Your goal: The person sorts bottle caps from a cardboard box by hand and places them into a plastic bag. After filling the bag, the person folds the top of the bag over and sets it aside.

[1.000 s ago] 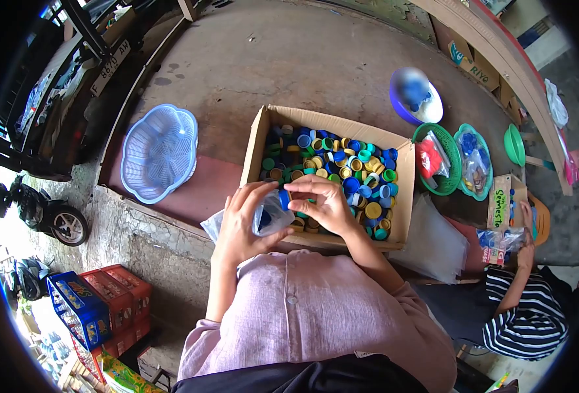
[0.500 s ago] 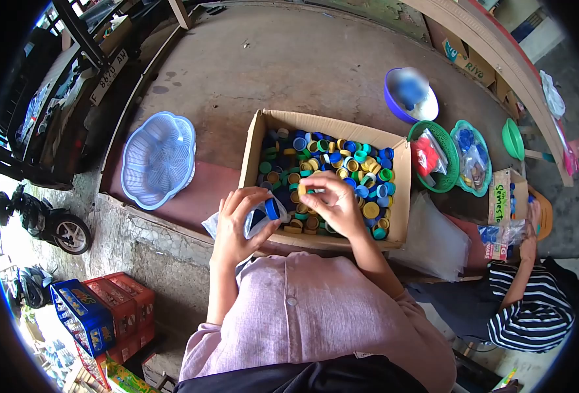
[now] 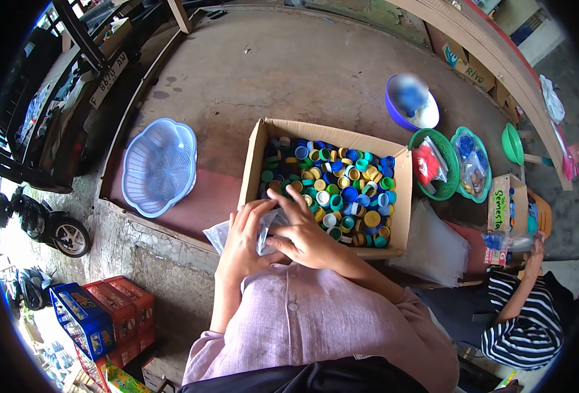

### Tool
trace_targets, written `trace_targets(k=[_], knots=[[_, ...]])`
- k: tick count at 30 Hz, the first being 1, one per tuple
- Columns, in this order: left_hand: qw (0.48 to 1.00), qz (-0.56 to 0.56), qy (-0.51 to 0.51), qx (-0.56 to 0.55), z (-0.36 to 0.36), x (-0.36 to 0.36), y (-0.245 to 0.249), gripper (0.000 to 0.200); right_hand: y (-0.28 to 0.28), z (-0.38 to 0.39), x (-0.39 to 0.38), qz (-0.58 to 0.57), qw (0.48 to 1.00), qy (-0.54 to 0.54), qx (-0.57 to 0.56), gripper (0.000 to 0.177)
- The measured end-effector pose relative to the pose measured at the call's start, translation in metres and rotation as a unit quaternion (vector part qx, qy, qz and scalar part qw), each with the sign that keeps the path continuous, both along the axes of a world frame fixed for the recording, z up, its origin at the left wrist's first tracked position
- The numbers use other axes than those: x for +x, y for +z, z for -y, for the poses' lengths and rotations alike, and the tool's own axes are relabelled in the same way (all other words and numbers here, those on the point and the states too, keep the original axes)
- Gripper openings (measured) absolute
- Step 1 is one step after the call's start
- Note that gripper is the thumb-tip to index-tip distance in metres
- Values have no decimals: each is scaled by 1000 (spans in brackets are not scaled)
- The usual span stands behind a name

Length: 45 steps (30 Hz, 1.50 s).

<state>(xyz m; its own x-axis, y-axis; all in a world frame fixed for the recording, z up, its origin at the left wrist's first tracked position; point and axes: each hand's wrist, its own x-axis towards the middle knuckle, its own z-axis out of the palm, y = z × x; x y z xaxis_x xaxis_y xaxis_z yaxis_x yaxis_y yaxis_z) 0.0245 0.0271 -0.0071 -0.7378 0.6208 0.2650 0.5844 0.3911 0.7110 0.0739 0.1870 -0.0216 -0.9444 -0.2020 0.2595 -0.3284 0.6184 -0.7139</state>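
The person's left hand [image 3: 240,239] curls around a clear plastic bag [image 3: 217,234], keeping it gripped in front of a lavender shirt [image 3: 270,308]. The right hand [image 3: 306,239] meets it at the bag, two fingers raised and spread; whether its thumb and lower fingers pinch anything cannot be told. What lies inside the bag is largely hidden by the hands.

Just beyond the hands, slightly to their right, an open cardboard box [image 3: 402,196] contains many loose bottle caps [image 3: 350,194] in blue, green, yellow and white. To the right of the hands, past the box's near corner, lie flat clear plastic sheets [image 3: 433,249].

Left of the hands, well apart from them, a pale blue basket [image 3: 162,173] stands on the brown desk [image 3: 289,78]. Farther to the right, another person's hand [image 3: 533,259] is at some clear plastic, below a striped sleeve [image 3: 499,337]. Beyond the box on that side are a green basket [image 3: 447,188] with red contents, a teal basket [image 3: 478,198] beside it, and a purple bowl [image 3: 394,116], its contents partly blurred.
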Motion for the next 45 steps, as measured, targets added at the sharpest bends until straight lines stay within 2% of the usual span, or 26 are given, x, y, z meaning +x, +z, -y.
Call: trace_targets(k=[2, 4, 5, 6, 7, 8, 9, 12, 13, 15, 20, 22, 23, 24, 26, 27, 28, 29, 30, 32, 34, 36, 38, 40, 43, 45], knots=[[999, 35, -11, -26, 1, -1, 4, 82, 0, -7, -11, 5, 999, 44, 11, 22], [998, 48, 25, 14, 5, -3, -2, 79, 1, -20, -38, -19, 991, 57, -118, 19], [998, 49, 41, 30, 10, -6, -5, 78, -12, -28, -55, 38, 977, 20, -210, 16], [996, 51, 56, 46, 16, -11, -8, 77, -33, -36, -77, -38, 986, -42, -160, 14], [994, 62, 77, 51, 21, -15, -4, 74, -42, -42, -93, -30, 990, -103, -95, 12], [993, 0, 94, 65, 28, -22, -13, 73, -58, -49, -109, -34, 988, -133, -66, 12], [990, 3, 114, 82, 33, -25, -11, 73, -66, -53, -123, 11, 988, -140, -66, 11], [981, -24, 156, 115, 45, -35, -9, 75, -82, -49, -160, 40, 980, -151, 127, 19], [980, -45, 155, 114, 46, -40, -9, 75, -86, -46, -170, 39, 980, -149, 126, 19], [980, -55, 157, 108, 44, -46, -9, 75, -86, -38, -186, 198, 928, -125, 289, 28], [991, 20, 110, 74, 30, -53, -18, 77, -85, -50, -192, 251, 928, -91, 259, 42], [991, 35, 104, 75, 26, -54, -19, 76, -82, -56, -181, 168, 954, -68, 238, 44], [991, 47, 95, 81, 24, -55, -19, 76, -82, -59, -171, 90, 975, -84, 184, 40], [991, 58, 87, 88, 22, -56, -19, 76, -80, -63, -162, 91, 975, -82, 186, 40], [990, 70, 86, 88, 20, -59, -20, 75, -77, -69, -146, 53, 996, -66, -33, 34], [991, 67, 82, 84, 19, -60, -20, 76, -78, -70, -140, -59, 996, -48, -49, 30], [992, 64, 78, 80, 18, -60, -20, 76, -78, -69, -133, -58, 996, -49, -49, 30], [992, 65, 77, 80, 17, -61, -20, 76, -76, -68, -127, 52, 965, -27, -256, 30], [993, 58, 75, 75, 16, -61, -20, 76, -73, -68, -121, 158, 879, -4, -449, 30], [994, 51, 72, 69, 13, -61, -17, 77, -69, -68, -112, 215, 852, -36, -476, 33], [995, 45, 70, 54, 11, -61, -14, 77, -57, -64, -102, 239, 682, 6, -691, 33], [995, 41, 70, 52, 10, -61, -15, 77, -50, -59, -97, 256, 656, -6, -710, 33], [996, 38, 69, 51, 9, -60, -16, 76, -49, -57, -92, 261, 595, 19, -760, 34], [996, 29, 71, 39, 8, -59, -15, 77, -35, -50, -87, 260, 617, -1, -743, 33], [996, 33, 76, 41, 8, -57, -14, 77, -20, -45, -83, 171, 855, 13, -490, 32], [996, 33, 74, 44, 7, -56, -13, 77, 4, -32, -78, 69, 950, -14, -306, 39]])
